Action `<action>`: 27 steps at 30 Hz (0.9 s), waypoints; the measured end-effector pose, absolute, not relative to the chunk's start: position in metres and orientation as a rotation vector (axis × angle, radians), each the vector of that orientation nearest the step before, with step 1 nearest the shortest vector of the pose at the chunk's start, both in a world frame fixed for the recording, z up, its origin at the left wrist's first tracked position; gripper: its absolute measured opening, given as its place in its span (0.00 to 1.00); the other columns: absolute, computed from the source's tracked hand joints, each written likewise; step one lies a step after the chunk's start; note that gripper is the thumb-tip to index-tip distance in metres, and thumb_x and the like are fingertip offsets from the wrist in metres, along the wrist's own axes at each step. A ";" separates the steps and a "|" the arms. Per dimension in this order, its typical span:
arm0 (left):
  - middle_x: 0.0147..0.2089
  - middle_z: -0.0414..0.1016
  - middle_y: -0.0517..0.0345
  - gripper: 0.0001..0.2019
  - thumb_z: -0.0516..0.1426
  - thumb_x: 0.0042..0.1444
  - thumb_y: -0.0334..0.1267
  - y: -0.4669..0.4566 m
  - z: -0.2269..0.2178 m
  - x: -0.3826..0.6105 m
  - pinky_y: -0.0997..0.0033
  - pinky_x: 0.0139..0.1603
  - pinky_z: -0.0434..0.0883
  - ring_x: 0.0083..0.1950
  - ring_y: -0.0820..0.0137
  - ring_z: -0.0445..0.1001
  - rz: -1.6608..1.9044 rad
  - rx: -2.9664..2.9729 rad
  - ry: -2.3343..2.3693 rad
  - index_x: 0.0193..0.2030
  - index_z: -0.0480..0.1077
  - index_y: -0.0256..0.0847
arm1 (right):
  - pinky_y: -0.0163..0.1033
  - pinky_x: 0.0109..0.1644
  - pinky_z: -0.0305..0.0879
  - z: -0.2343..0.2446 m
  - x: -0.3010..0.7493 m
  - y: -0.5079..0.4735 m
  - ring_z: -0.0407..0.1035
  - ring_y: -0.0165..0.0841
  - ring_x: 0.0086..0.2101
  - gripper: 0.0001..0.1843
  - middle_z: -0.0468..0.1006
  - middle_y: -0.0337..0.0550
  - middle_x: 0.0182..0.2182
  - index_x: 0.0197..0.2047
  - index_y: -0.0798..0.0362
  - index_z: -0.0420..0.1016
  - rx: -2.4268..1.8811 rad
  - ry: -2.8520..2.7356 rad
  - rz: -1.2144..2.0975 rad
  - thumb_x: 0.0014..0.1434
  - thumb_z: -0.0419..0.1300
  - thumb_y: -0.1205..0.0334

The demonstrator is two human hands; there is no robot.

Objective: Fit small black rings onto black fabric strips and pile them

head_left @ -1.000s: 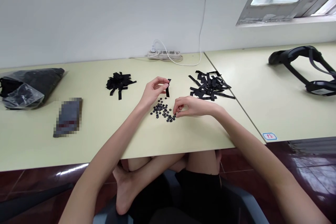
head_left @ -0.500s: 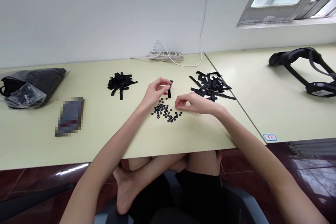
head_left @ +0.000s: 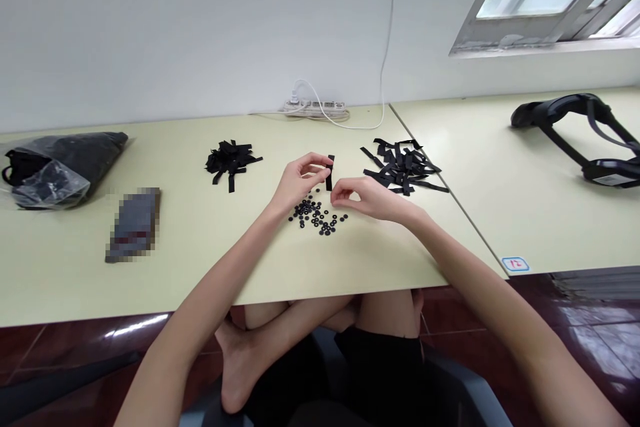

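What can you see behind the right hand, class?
Beyond the right hand, black strips lie piled on the table. Whatever the hand itself covers cannot be seen.

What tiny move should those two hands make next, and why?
I'd probably bring the right hand slightly closer to the black strip, keeping the strip steady. The left hand pinches it, and the right fingertips are already near its lower end, beside the small black discs. Whether they hold a disc is too small to tell.
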State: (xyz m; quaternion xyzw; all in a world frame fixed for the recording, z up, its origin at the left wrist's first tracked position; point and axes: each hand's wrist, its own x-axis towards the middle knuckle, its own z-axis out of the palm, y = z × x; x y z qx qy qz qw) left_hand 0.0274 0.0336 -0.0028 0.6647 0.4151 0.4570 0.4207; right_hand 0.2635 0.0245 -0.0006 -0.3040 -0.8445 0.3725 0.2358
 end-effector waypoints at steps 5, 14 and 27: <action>0.57 0.85 0.54 0.10 0.66 0.67 0.46 0.020 0.005 0.036 0.66 0.52 0.81 0.50 0.66 0.83 1.211 1.840 0.986 0.51 0.81 0.45 | 0.53 0.58 0.80 0.004 0.263 0.027 0.83 0.41 0.43 0.09 0.88 0.43 0.41 0.43 0.47 0.83 -0.867 -1.974 0.892 0.72 0.68 0.51; 0.60 0.84 0.53 0.13 0.67 0.67 0.44 0.016 0.006 0.040 0.66 0.51 0.83 0.47 0.68 0.85 1.249 1.840 0.933 0.55 0.81 0.45 | 0.54 0.59 0.83 0.008 0.258 0.021 0.84 0.40 0.44 0.07 0.88 0.42 0.42 0.43 0.46 0.84 -0.870 -1.714 0.900 0.68 0.72 0.52; 0.63 0.82 0.53 0.15 0.67 0.68 0.43 0.013 0.006 0.044 0.64 0.55 0.85 0.46 0.69 0.84 1.272 1.846 0.905 0.60 0.80 0.47 | 0.55 0.63 0.81 -0.005 0.244 0.021 0.82 0.41 0.49 0.12 0.84 0.45 0.48 0.47 0.46 0.78 -0.870 -1.600 0.933 0.69 0.69 0.48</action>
